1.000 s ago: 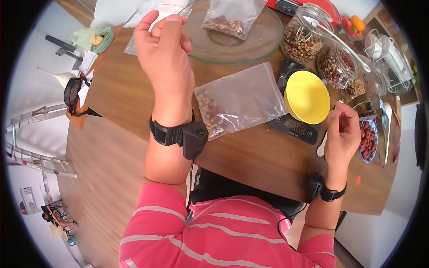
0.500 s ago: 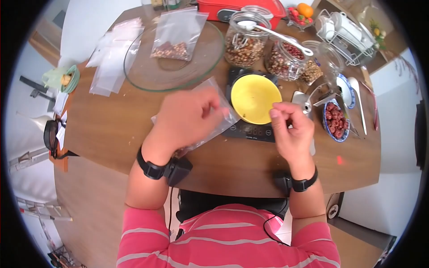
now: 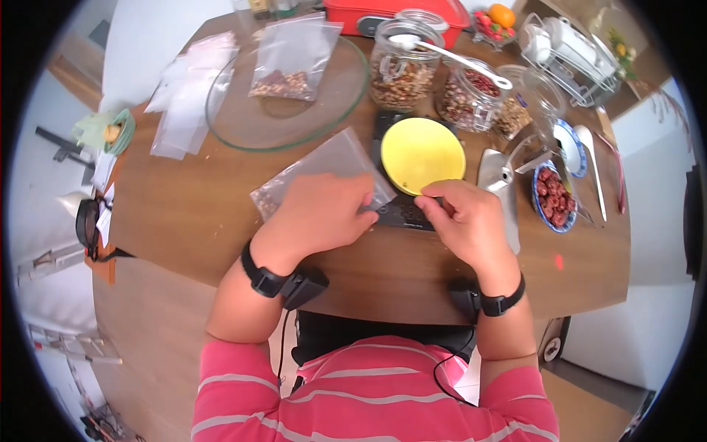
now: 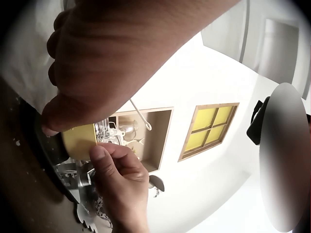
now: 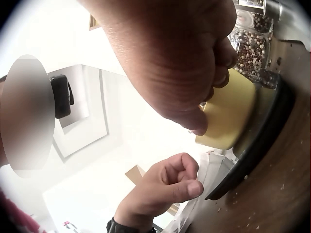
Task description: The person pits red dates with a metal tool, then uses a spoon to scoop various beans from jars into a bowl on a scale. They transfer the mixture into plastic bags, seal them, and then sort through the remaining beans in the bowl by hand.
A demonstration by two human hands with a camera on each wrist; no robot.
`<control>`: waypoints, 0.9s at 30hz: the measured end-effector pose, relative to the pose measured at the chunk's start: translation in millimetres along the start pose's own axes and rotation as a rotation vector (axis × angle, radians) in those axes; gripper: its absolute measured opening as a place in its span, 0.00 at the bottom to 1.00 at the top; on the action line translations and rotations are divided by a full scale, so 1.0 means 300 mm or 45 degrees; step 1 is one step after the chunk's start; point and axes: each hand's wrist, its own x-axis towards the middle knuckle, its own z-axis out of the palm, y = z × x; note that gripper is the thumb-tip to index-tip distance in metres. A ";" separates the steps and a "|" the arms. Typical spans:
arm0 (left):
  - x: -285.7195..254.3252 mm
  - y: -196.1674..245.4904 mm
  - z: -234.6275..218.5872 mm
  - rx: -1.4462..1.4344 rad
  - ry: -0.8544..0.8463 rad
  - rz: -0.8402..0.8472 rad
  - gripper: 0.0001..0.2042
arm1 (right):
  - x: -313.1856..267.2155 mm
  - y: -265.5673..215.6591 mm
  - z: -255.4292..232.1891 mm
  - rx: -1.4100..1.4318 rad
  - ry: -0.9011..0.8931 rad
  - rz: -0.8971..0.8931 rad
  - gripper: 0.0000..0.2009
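Apparently portioning by weight: the right hand (image 3: 475,225) clamps thumb and finger on the rim of the round yellow bowl (image 3: 423,156), over the black digital scale (image 3: 401,215); the left hand's (image 3: 317,215) fingers curl loosely. Moving the bowl calls for level support.

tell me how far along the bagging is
One bag with mix lies on the glass plate, apparently done. In hand: the right hand at the yellow bowl's rim, the left hand over a second part-filled bag. Probably left: the flat bags beside the plate.
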 end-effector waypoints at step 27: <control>0.007 0.041 0.015 -0.045 0.017 -0.056 0.19 | 0.007 -0.010 0.007 -0.004 0.063 0.084 0.08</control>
